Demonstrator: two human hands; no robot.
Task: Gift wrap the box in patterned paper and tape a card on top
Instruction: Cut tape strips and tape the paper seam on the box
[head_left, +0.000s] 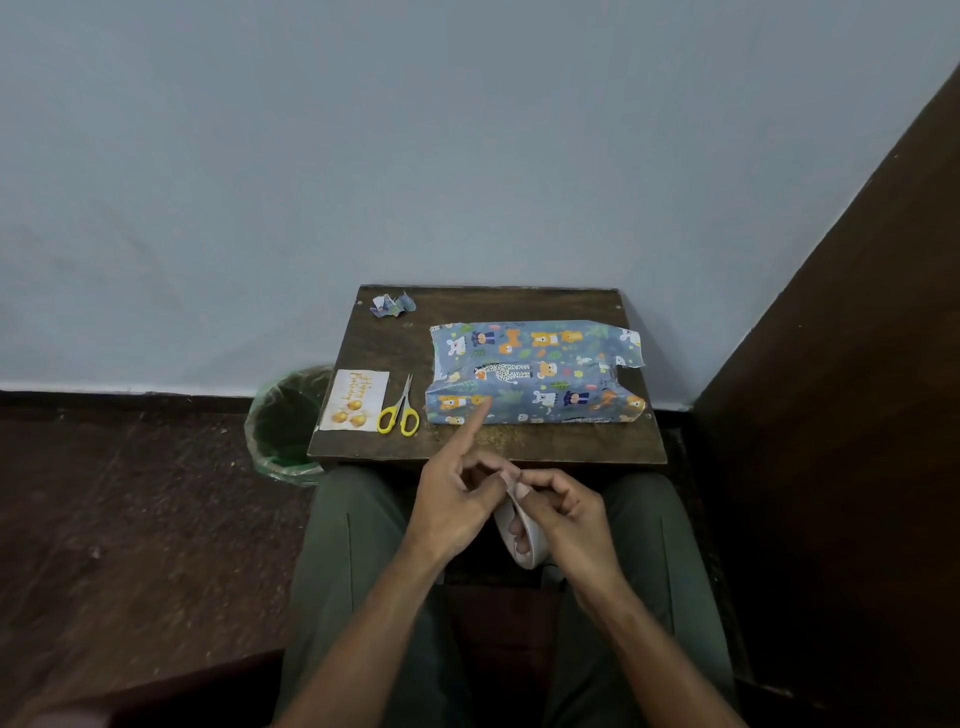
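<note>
Just one box (535, 371), one card (355, 400).

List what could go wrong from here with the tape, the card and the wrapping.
1. Both hands work the tape roll over the lap, off the table; a freed strip might stick to itself or to fingers.
2. The wrapped box shows a loose, unfolded flap at its right end; it may gape if left untaped.
3. The card overhangs the table's left edge above the bin; a nudge, say when reaching for the scissors, could tip it off.
</note>
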